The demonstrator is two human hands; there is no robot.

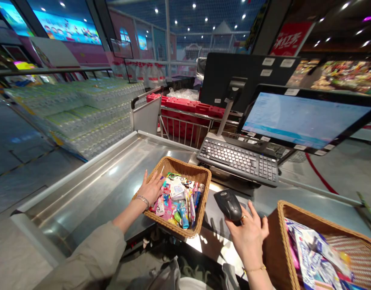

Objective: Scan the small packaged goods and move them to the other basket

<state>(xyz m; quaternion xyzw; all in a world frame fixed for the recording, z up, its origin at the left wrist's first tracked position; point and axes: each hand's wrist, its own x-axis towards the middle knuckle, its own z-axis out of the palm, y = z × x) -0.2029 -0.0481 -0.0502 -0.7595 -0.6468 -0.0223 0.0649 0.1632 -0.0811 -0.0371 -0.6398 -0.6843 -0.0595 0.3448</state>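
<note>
My left hand reaches over the left side of a brown wicker basket, fingers stretched out and resting at the small packets inside. The basket holds a jumble of colourful packaged goods, among them a blue tube. In my right hand is a black barcode scanner, its head pointing up and left toward the basket. The scanner's handle is hidden by my hand. To the right of this hand stands a second wicker basket with blue-and-white packets.
Behind the baskets are a keyboard, a lit monitor and a second dark screen on a stand. A metal counter with a raised edge runs left. Beyond it are stacked bottle packs and a cart with red crates.
</note>
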